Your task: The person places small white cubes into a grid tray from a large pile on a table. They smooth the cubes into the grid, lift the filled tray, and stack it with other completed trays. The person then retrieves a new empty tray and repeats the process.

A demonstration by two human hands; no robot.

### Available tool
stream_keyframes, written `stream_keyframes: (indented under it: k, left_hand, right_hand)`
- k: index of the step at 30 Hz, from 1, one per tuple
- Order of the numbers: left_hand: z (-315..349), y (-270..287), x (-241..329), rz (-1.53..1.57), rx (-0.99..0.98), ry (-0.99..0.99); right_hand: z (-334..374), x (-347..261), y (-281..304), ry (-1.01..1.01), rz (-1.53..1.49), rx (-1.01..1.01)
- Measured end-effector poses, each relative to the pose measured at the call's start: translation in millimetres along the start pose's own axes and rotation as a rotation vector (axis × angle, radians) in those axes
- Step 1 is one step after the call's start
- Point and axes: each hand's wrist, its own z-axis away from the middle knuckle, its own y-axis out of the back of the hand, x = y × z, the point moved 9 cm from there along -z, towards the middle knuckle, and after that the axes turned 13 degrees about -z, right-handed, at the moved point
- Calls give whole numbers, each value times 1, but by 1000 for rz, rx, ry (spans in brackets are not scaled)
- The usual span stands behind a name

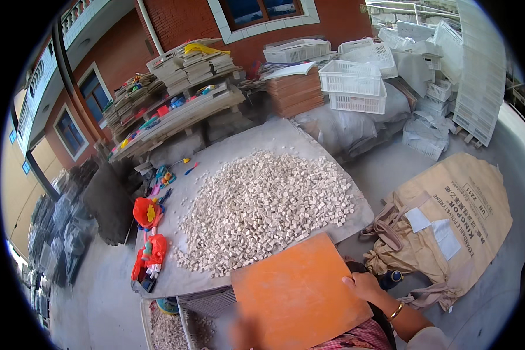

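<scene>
Orange board [294,297]: apparently being handled at counter's [357,223] near edge; next calls for steadiness
Right hand [366,286]: fingers gripping it
Left hand [245,332]: fingers' hold (blurred) cannot tell

There is one board [300,291], with one worktop [239,146] and one heap of blocks [268,204], too many to count, beyond it. Right of the board are one sack [472,210] and two white sheets [417,220]; far beyond it, one stack of two crates [356,102].

Outdoor workshop yd [105,303]: worktable [356,219] is piled w/ cubes [268,198], plastic crates [353,87] behind it, tan sack [478,204] R of it.
</scene>
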Motion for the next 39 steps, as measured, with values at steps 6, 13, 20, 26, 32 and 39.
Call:
stream_keyframes:
  k: [6, 13, 20, 26, 32, 39]
  left_hand:
    - [-5, 1, 10, -120, 7, -42]
    - [-2, -7, 7, -199, 41, -131]
    - [-7, -12, 9, -66, 42, -163]
    - [-13, -39, -6, 152, 6, -100]
    - [8, -17, 21, 226, -181, -262]
    - [98, -30, -9, 301, -224, -406]
  right_hand:
    - [-4, -10, 8, -39, 308, -47]
    - [-12, -13, 10, -7, 381, -66]
    - [4, -9, 20, 120, 82, 179]
    - [-2, 6, -1, 56, -61, 180]
    - [0, 18, 0, 66, -228, 131]
    - [86, 28, -1, 38, -149, -142]
